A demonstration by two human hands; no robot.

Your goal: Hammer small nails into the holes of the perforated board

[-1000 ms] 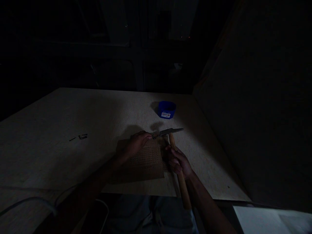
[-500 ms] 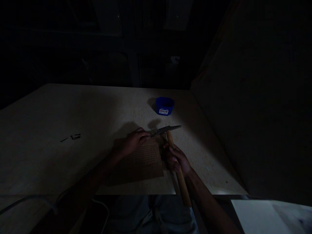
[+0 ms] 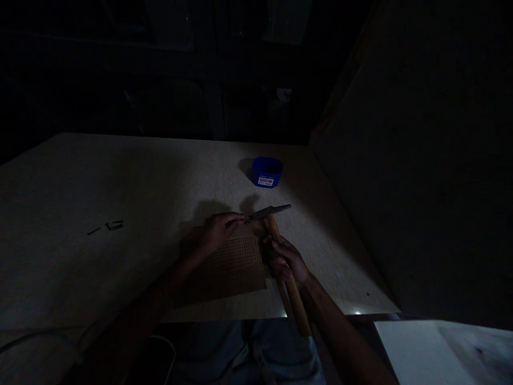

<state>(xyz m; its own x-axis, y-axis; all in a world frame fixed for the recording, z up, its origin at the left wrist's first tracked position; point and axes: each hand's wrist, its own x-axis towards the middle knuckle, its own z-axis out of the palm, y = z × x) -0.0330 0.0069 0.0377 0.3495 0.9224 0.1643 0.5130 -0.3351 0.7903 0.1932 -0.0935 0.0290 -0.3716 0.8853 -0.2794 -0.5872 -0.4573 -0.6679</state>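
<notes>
- Hammer (image 3: 297,307): my right hand (image 3: 285,261) has its grip clenched on the wooden handle, nearer the head than the butt. The metal head lies low over the far edge of the perforated board (image 3: 234,262), by the worktop's (image 3: 140,182) near edge.
- My left hand (image 3: 218,231) has its grip pinched on what looks like a small nail (image 3: 243,220) at the head's face; it is too dark to be certain.
- I judge short, light taps best here, with the face square and my fingertips low.
- Blue tub (image 3: 267,171) sits toward the far right corner, and loose dark bits (image 3: 107,227) lie well apart toward the left edge.
</notes>
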